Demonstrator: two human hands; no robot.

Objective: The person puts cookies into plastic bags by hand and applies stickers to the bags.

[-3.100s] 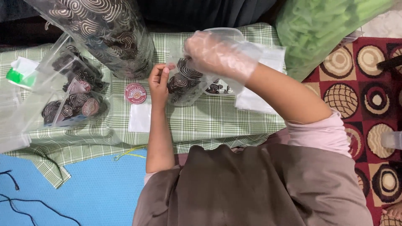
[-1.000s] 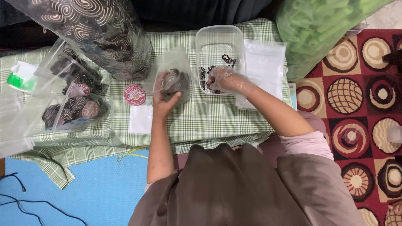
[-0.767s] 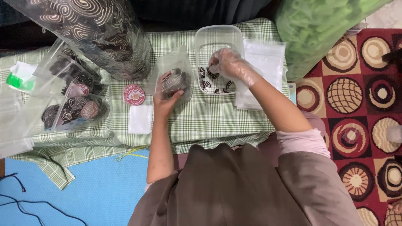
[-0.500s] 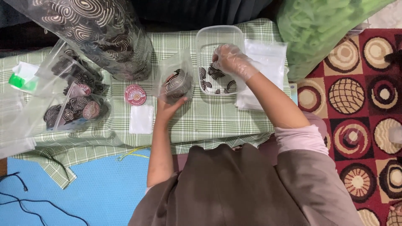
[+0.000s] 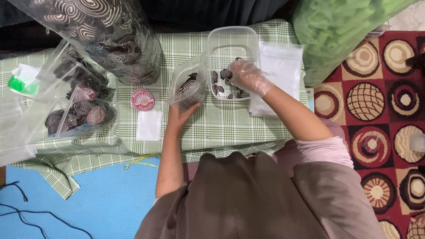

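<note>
My left hand [image 5: 181,116] holds a small clear plastic pouch [image 5: 188,85] upright, partly filled with dark swirl-patterned cookies. My right hand [image 5: 248,76], inside a clear plastic glove, reaches into a clear rectangular container [image 5: 232,44] and closes on dark swirl cookies [image 5: 220,79] lying in its near end. The pouch stands just left of the container on a green checked cloth [image 5: 212,128].
A large bag of swirl cookies [image 5: 102,31] stands at the back left. Filled sealed pouches [image 5: 77,104] lie at the left. A round red sticker [image 5: 142,99] and an empty small bag [image 5: 149,125] lie before them. Empty clear bags [image 5: 279,75] sit right; a green bag [image 5: 341,26] beyond.
My gloved right hand came down from above the pouch into the container and shifted among the cookies. The left hand slid lower on the pouch, which now stands more upright.
</note>
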